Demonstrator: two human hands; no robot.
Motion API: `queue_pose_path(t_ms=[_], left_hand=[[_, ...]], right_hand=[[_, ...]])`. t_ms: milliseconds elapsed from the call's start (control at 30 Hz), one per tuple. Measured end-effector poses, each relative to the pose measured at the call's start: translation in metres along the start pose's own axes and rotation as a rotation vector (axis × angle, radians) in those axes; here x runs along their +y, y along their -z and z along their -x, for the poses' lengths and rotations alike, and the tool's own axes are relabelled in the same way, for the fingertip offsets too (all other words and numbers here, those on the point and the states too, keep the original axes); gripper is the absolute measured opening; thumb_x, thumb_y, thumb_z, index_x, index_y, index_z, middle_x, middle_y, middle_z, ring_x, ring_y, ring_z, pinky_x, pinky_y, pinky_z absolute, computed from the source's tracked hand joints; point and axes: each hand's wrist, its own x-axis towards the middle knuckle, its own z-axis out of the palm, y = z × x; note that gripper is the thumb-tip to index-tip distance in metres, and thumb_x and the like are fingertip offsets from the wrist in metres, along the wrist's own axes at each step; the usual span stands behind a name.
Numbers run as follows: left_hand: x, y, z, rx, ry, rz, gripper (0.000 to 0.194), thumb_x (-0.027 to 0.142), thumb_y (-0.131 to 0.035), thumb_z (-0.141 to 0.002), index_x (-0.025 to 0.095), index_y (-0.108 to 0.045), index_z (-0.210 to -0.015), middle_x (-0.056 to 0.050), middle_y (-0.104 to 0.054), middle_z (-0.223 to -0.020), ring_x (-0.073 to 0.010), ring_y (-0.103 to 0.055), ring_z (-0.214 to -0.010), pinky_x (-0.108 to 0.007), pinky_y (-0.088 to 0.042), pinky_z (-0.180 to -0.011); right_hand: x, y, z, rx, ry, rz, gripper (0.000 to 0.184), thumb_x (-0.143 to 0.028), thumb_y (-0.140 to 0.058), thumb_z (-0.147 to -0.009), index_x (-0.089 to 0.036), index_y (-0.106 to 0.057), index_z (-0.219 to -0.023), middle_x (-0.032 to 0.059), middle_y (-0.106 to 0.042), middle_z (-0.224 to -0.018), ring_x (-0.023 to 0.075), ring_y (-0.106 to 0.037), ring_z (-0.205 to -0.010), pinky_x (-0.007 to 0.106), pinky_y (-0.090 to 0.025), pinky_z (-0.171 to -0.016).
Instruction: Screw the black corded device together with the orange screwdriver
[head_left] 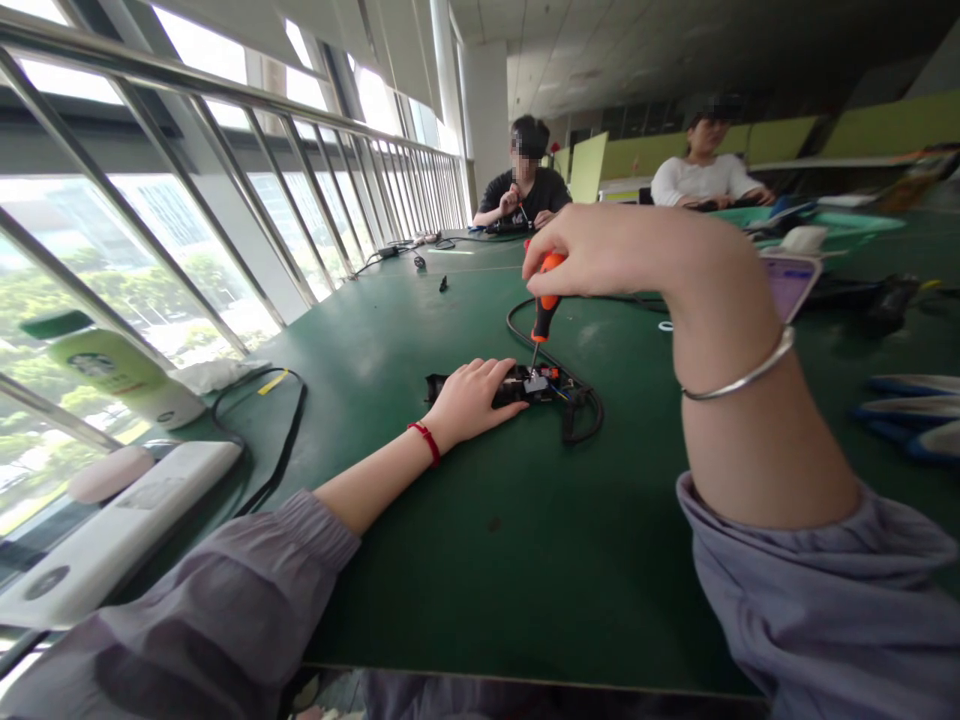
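Note:
A black corded device [535,384] lies on the green table, its housing open at one end with wires and small parts showing. My left hand [477,396] is closed over its black body and presses it to the tabletop. Above it, my right hand [592,250] grips the handle of an orange and black screwdriver [547,300] from the top. The screwdriver points down, tilted slightly, with its tip at the open end of the device. A black cable [597,405] loops from that end. The exact kind of device cannot be made out.
To the left are a green-capped bottle [112,365], a white flat object [142,520] and a black cable [289,445]. Gloves [919,412] lie right, near a teal basket [847,228] and a phone [791,285]. Two people sit across the table; a metal railing runs left.

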Motion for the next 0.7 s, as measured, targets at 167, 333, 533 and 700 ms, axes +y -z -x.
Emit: queue_pose_path(t_ms=[167,333,533,700], left_hand=[[0.001,0.000,-0.001,-0.001,0.000,0.000,0.055,0.054,-0.047,-0.085,0.016,-0.046,-0.126,-0.009,-0.061,-0.115,-0.0249,-0.056,-0.100,-0.036,-0.045,-0.085],[0.000,0.000,0.000,-0.002,-0.003,0.009,0.056,0.054,-0.048,-0.085,0.016,-0.046,-0.126,-0.009,-0.061,-0.115,-0.0251,-0.056,-0.099,-0.037,-0.045,-0.085],[-0.002,0.000,0.001,-0.006,0.000,0.005,0.054,0.053,-0.048,-0.085,0.017,-0.047,-0.125,-0.009,-0.061,-0.114,-0.0246,-0.056,-0.098,-0.036,-0.045,-0.084],[-0.002,0.001,0.000,-0.008,-0.002,0.006,0.055,0.053,-0.048,-0.085,0.016,-0.047,-0.125,-0.009,-0.061,-0.113,-0.0249,-0.056,-0.098,-0.036,-0.045,-0.085]], right_hand=[[-0.008,0.001,0.007,0.071,-0.120,0.086,0.041,-0.049,-0.046,-0.081,-0.017,-0.065,-0.099,0.0033,-0.054,-0.047,0.0206,-0.056,-0.055,0.033,-0.040,-0.059],[-0.005,-0.001,0.006,0.037,-0.074,0.026,0.035,-0.045,-0.047,-0.082,-0.018,-0.065,-0.095,0.0041,-0.062,-0.057,0.0190,-0.059,-0.055,0.032,-0.042,-0.060],[0.005,0.004,0.005,0.025,-0.007,0.075,0.019,-0.035,-0.056,-0.076,-0.024,-0.066,-0.088,0.0037,-0.070,-0.088,0.0223,-0.065,-0.075,0.032,-0.045,-0.064],[-0.006,0.008,0.015,-0.034,-0.186,0.034,0.036,-0.051,-0.053,-0.077,-0.019,-0.068,-0.079,0.0065,-0.068,-0.062,0.0242,-0.065,-0.065,0.037,-0.050,-0.069]])
